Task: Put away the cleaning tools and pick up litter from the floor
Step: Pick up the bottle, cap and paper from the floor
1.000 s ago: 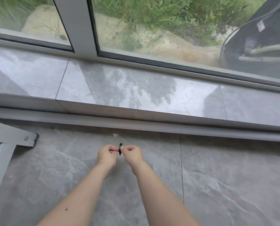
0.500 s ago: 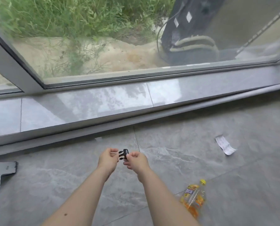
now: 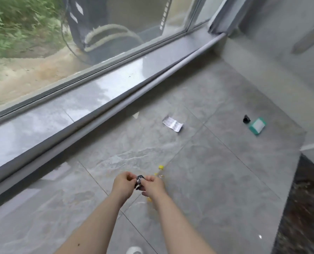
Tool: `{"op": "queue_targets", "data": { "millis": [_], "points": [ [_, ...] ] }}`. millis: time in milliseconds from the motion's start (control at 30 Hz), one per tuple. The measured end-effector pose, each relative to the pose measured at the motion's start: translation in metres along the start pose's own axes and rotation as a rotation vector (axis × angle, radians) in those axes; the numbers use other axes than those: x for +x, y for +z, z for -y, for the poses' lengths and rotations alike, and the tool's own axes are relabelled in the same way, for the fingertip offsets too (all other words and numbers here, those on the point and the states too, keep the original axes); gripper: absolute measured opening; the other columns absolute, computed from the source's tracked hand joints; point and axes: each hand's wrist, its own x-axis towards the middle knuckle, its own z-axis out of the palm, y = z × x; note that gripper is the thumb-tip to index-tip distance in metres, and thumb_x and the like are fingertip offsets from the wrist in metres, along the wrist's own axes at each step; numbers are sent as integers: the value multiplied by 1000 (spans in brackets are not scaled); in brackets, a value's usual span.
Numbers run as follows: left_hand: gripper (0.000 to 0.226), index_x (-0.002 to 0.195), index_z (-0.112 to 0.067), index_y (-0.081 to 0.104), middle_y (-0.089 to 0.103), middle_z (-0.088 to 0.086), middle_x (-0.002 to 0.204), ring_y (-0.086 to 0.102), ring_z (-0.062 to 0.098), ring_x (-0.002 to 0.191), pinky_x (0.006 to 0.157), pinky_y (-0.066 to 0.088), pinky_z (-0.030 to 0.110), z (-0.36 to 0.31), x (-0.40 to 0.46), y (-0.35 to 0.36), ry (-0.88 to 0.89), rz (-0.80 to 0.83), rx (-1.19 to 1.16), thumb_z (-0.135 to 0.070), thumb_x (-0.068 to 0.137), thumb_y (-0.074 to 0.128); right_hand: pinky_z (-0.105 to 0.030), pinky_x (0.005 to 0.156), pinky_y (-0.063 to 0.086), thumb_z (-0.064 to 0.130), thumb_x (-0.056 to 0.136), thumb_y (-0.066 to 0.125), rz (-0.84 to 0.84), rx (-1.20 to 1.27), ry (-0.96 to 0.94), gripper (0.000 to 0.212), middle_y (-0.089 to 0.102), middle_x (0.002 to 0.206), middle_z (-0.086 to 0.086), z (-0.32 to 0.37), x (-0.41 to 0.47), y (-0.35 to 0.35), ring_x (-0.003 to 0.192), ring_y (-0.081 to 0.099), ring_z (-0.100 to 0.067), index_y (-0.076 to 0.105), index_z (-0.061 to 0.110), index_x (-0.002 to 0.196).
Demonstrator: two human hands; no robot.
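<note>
Black clip [image 3: 139, 181] between both hands, above open floor [image 3: 216, 180].

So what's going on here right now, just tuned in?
A person is standing over a grey tiled floor by a window, pinching a small black clip-like piece between the left hand and right hand. Litter is still down: a paper slip, a teal box with a small black item beside it, and a yellow-capped bottle mostly hidden behind the right hand.
</note>
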Motion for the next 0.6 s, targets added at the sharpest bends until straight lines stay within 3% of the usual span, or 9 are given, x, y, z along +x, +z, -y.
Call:
{"op": "queue_targets", "data": {
  "millis": [133,200,333,400,533,600],
  "points": [
    [15,83,-6,63,60,5,74,55,21,72,52,39,22,-11,-3,68,19,75,72,2,87,51,-23,62,46,5,89,54,-94,74,29,13,65,92,-14,-28,17,-60,69,61,-18,64,10,84],
    [15,83,-7,61,60,8,77,55,22,71,50,38,22,-14,0,97,15,108,101,3,87,50,-27,70,46,7,89,56,-153,87,46,13,66,95,-14,-42,28,-87,83,60,-19,68,5,93],
    [17,79,-10,55,54,7,72,52,15,56,43,39,20,-11,16,133,-57,145,122,3,90,51,-31,79,44,11,91,52,-214,66,58,14,69,104,-17,-64,50,-124,89,58,-20,64,6,97],
    [8,92,-6,58,55,10,82,53,15,58,49,38,23,-7,31,147,-72,133,162,-1,91,52,-29,80,44,12,93,49,-237,72,65,12,69,111,-17,-72,61,-139,97,64,-26,61,10,96],
    [40,131,-8,47,56,19,115,53,25,77,55,41,26,11,60,159,-48,112,269,-9,92,55,-23,73,39,13,95,44,-218,114,104,8,63,93,-8,-94,89,-148,80,60,-19,51,15,92],
    [54,142,-13,36,49,22,133,54,27,91,64,46,29,26,75,163,-41,114,309,-9,92,56,-26,80,41,14,96,42,-201,113,134,9,61,92,-5,-107,110,-143,86,55,-17,51,15,93]
  ]
}}
